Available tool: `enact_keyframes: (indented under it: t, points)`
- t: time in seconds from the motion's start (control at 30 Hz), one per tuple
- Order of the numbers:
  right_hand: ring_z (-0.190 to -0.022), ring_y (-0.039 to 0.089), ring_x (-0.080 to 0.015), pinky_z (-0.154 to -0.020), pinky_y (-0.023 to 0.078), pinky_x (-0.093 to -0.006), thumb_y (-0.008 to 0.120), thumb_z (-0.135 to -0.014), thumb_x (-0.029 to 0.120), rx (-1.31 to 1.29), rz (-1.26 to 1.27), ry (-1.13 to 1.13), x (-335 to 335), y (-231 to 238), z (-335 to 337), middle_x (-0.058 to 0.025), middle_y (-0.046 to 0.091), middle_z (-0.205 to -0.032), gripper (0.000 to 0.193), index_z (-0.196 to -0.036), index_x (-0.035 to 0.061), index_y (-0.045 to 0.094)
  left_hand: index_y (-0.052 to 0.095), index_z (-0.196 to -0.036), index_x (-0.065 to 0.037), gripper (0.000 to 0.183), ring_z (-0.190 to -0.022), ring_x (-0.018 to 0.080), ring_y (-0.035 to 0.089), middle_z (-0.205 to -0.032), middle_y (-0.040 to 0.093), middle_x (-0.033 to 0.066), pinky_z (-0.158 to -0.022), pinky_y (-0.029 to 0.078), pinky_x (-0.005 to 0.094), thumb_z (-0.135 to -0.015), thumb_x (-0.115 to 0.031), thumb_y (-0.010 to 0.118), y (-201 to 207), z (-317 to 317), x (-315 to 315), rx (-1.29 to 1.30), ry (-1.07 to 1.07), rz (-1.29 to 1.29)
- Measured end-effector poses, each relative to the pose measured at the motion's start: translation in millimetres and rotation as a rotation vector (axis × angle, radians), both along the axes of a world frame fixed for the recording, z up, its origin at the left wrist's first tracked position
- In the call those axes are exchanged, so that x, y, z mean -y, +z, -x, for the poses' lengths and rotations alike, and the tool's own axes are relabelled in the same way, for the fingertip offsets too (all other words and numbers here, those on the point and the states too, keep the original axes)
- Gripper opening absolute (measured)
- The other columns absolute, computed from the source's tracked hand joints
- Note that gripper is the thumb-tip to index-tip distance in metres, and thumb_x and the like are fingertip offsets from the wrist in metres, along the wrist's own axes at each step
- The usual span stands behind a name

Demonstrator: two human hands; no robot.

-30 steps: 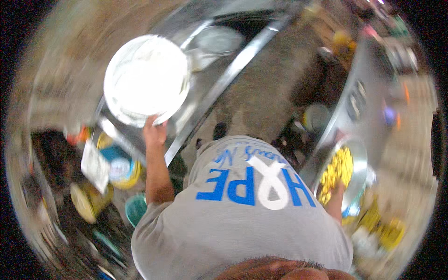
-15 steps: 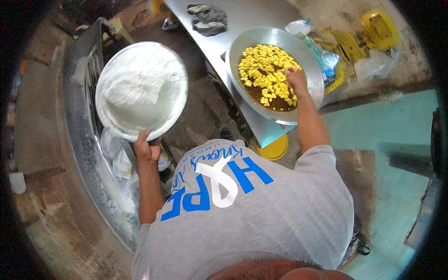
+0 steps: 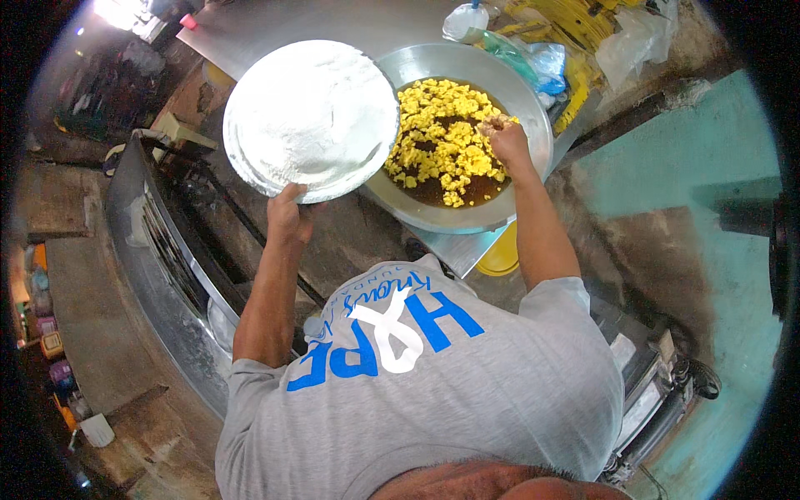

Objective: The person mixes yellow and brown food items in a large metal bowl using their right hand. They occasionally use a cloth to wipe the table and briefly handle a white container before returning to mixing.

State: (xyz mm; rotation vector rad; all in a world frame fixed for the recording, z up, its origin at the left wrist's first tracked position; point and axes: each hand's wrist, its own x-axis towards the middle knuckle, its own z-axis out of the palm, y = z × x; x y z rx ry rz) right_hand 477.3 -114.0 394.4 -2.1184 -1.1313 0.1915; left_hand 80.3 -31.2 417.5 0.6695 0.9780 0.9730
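My left hand [image 3: 289,215] grips the near rim of a round basin of white powder [image 3: 312,121], holding it in the air. The far right edge of that basin overlaps the left side of a wide metal pan [image 3: 400,208] and hides part of it. Yellow crumbly chunks [image 3: 454,171] lie in brown liquid [image 3: 421,190] inside the pan. Over the pan's right part is my right hand [image 3: 507,140], its fingers curled together near the chunks. Pale and yellowish bits show at the fingertips; what they enclose, if anything, is too small to tell.
The pan stands on a metal table [image 3: 250,29]. Plastic bags [image 3: 546,67] and yellow racks [image 3: 575,29] are beyond it at right. A long metal trough [image 3: 142,275] runs along my left, and a yellow lid [image 3: 500,250] shows below the table's corner.
My left hand has brought the basin of white powder rightward and up, so it now covers the pan's left edge. My right hand stays over the pan. The view has shifted.
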Motion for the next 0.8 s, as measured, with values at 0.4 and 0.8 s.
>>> enact_keyframes:
  t: [0.4, 0.8]
  points:
    - [-0.086, 0.061, -0.0298, -0.076, 0.046, -0.0372, 0.064, -0.076, 0.029, -0.036, 0.081, -0.039, 55, 44, 47, -0.0166, 0.064, -0.091, 0.032, -0.097, 0.0053, 0.064, 0.033, -0.12, 0.002, 0.048, -0.085, 0.029, 0.061, -0.106, 0.053, 0.0193, -0.061, 0.054, 0.0398, -0.075, -0.003, 0.048, 69, -9, -3, -0.225, -0.085, -0.033]
    - [-0.089, 0.058, -0.0357, -0.077, 0.046, -0.0412, 0.06, -0.076, 0.033, -0.05, 0.006, -0.023, 95, 111, 53, -0.0205, 0.062, -0.093, 0.033, -0.097, 0.0069, 0.064, 0.03, -0.125, -0.003, 0.054, -0.093, 0.032, 0.058, -0.112, 0.05, 0.0176, -0.062, 0.054, 0.0434, -0.073, -0.001, 0.046, 164, -21, 44, -0.392, -0.217, -0.088]
